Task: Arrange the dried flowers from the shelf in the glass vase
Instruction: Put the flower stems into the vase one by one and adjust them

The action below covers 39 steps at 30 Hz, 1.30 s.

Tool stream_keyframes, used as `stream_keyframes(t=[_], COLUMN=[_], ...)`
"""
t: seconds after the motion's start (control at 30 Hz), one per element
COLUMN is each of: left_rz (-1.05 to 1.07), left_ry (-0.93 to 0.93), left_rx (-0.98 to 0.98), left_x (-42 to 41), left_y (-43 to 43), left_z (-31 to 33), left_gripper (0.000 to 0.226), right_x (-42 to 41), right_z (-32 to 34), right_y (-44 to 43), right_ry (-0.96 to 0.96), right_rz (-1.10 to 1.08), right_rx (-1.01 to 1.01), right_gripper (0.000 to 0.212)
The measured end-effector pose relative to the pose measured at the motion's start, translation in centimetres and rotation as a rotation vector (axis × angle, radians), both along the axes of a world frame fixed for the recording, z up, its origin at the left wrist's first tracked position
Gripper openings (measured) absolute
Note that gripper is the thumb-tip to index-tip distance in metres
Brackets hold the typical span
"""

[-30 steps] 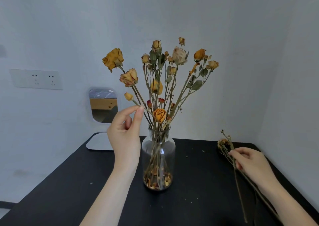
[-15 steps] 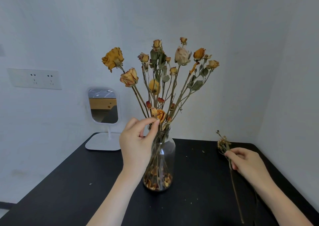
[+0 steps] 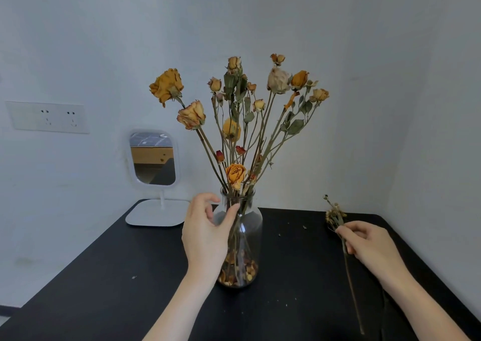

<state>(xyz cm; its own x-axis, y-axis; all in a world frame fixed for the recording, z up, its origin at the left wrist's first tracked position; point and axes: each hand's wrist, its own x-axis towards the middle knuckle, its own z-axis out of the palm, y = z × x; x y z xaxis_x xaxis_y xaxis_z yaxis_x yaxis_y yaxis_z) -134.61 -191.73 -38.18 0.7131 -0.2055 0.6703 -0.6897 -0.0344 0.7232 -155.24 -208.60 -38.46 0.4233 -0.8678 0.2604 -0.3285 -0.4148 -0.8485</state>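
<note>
A clear glass vase [image 3: 247, 226] stands mid-table, holding several dried yellow and orange roses [image 3: 235, 122] on long stems, with fallen petals at its bottom. My left hand [image 3: 205, 231] is at the vase's left shoulder; the thumb touches the glass below the neck, the fingers are curled and apart, holding nothing. My right hand [image 3: 369, 241] on the right pinches a thin dried flower stem [image 3: 350, 275] with a small seed-like head [image 3: 334, 214], lifted slightly off the table.
The black table [image 3: 130, 275] carries small flower crumbs. A white standing mirror [image 3: 153, 158] sits at the back left. A wall socket plate [image 3: 48, 116] is on the left wall. Walls close the back and right.
My left hand dropped from the rose stems down to the vase's neck and shoulder. My right hand lifted the thin stem a little and moved it slightly left.
</note>
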Motion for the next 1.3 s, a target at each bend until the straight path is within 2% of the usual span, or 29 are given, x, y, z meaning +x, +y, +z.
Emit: stream_keyframes(t=[0.07,0.2,0.37,0.53,0.67,0.87,1.0,1.2,1.3], left_rz=[-0.016,-0.057,-0.057,-0.125,-0.222,-0.477,-0.638,-0.504,-0.466], left_ry=[0.059,0.135,0.121,0.077,0.08,0.265,0.341,0.195,0.203], left_rx=[0.039,0.234,0.271,0.267,0.255,0.228,0.251,0.192,0.196], left_x=[0.3,0.7,1.5,2.0,2.5,3.8,3.9,2.7,3.2], left_y=[-0.5,-2.2,-2.9,-2.3,-1.9,-1.3,-0.8,-1.9,-2.0], left_z=[-0.5,-0.1,0.5,0.6,0.1,-0.4,-0.1,0.6,0.3], left_gripper=[0.048,0.086,0.099,0.095,0.08,0.058,0.059,0.066,0.074], right_x=[0.2,1.0,2.0,2.9,3.2,3.4,3.5,4.4,5.0], right_z=[0.3,1.9,4.4,6.2,7.2,9.0,9.7,9.8,9.7], right_y=[0.1,0.7,2.0,3.3,4.1,5.2,5.8,6.7,7.0], right_ry=[-0.057,-0.25,-0.433,-0.605,-0.653,-0.715,-0.709,-0.614,-0.55], right_rz=[-0.005,0.015,0.099,0.168,0.214,0.275,0.316,0.361,0.38], right_rx=[0.002,0.04,0.004,-0.022,-0.077,-0.155,-0.199,-0.237,-0.259], right_gripper=[0.012,0.015,0.011,0.012,0.012,0.015,0.015,0.013,0.013])
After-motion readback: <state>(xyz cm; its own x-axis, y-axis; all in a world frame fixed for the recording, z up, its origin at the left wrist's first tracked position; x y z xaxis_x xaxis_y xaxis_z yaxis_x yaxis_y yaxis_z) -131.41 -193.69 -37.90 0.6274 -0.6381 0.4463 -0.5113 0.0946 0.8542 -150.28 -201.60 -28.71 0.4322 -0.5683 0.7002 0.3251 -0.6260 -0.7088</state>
